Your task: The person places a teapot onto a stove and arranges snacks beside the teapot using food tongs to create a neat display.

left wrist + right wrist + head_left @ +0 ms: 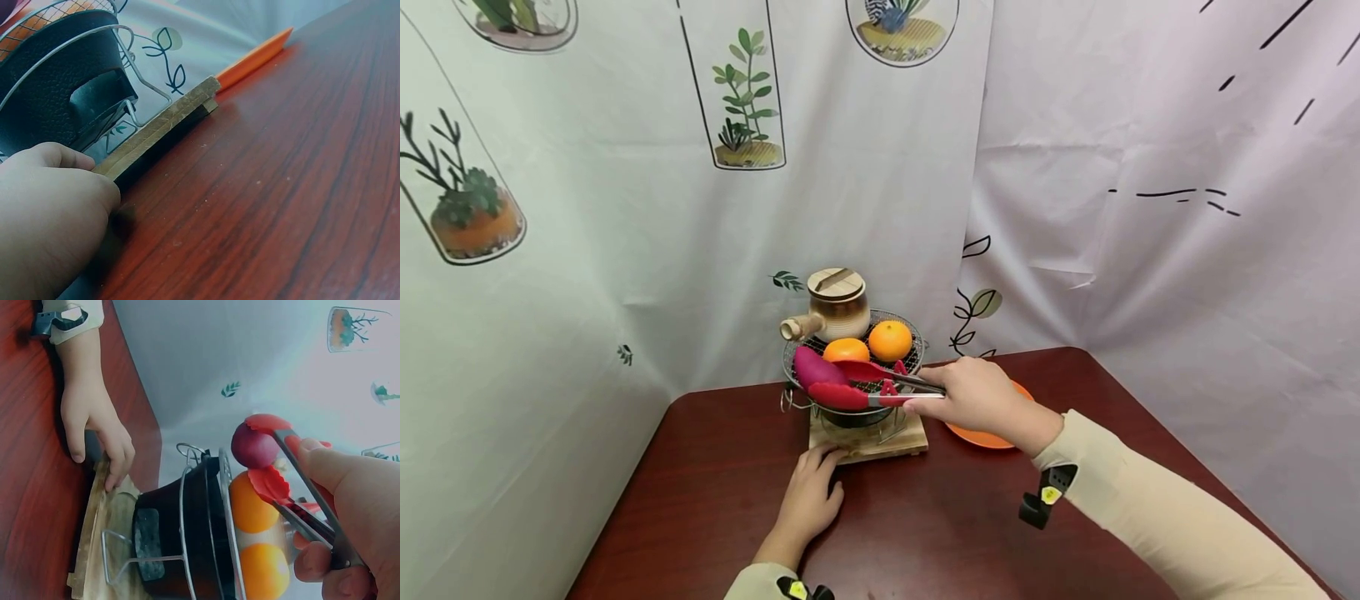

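Note:
My right hand (981,396) grips a pair of tongs (312,487) with red scalloped heads. In the right wrist view those heads lie on either side of a purple sweet potato (818,367); whether both press on it I cannot tell. The sweet potato is at the front left of a round wire grill (917,358), beside two oranges (891,341) (844,349). Under the grill stands a black stove (181,531) on a wooden board (880,446). My left hand (808,496) rests its fingers on the board's front left corner, thumb apart from them.
A ceramic pot (844,318) with a wooden lid and side handle stands at the back of the grill. Partly behind my right hand, an orange plate (981,437) lies on the dark red table (925,517). Printed white curtains (865,183) hang behind and at both sides.

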Demonstrator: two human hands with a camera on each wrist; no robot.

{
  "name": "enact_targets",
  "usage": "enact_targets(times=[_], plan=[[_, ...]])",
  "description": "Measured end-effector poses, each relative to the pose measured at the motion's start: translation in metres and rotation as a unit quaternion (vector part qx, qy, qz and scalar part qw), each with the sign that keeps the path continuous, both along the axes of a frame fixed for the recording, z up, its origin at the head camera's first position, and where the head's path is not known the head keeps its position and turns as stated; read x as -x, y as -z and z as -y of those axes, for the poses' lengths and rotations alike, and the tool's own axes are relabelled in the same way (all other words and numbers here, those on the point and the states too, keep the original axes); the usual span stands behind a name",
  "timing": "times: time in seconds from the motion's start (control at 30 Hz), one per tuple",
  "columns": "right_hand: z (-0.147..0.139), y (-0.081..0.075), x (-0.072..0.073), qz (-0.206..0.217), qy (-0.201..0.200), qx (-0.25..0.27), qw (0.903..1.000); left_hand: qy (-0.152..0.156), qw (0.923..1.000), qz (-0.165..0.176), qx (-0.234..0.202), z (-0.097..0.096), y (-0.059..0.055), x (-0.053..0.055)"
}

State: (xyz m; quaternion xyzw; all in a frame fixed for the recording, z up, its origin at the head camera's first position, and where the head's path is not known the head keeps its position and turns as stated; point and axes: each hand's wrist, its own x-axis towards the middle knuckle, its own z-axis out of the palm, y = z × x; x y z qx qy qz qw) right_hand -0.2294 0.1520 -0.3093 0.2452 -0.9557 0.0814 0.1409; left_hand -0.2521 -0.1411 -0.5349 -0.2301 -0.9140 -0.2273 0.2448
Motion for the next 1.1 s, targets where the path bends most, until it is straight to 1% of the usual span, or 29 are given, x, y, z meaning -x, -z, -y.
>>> enact_targets(times=[0.1,0.23,0.4,0.5,0.67,0.83,1.1], plan=[[0.003,-0.003,0.001,0.002,0.003,-0.007,1.0000,0.001,0.9999,-0.010,0.001,-0.001,0.000,0.001],[0.002,-0.003,0.003,0.005,0.011,-0.015,0.9998,0.002,0.9998,-0.021,0.002,-0.002,0.000,0.000],[-0.002,-0.002,0.003,0.014,0.032,-0.020,0.9992,-0.001,1.0000,0.000,0.003,-0.001,-0.001,-0.001],[-0.005,-0.002,0.002,0.018,0.036,-0.017,0.9990,-0.002,0.9999,0.012,0.002,0.000,-0.001,-0.001],[-0.009,-0.004,0.003,0.014,0.041,-0.014,0.9990,-0.006,0.9999,0.015,0.002,0.000,-0.001,0.000],[-0.006,-0.002,0.005,0.018,0.043,-0.021,0.9987,-0.007,0.9998,0.020,0.002,0.001,0.001,0.001],[-0.003,-0.002,-0.001,0.017,0.049,-0.030,0.9982,-0.006,0.9997,0.023,0.000,0.000,0.000,0.000]])
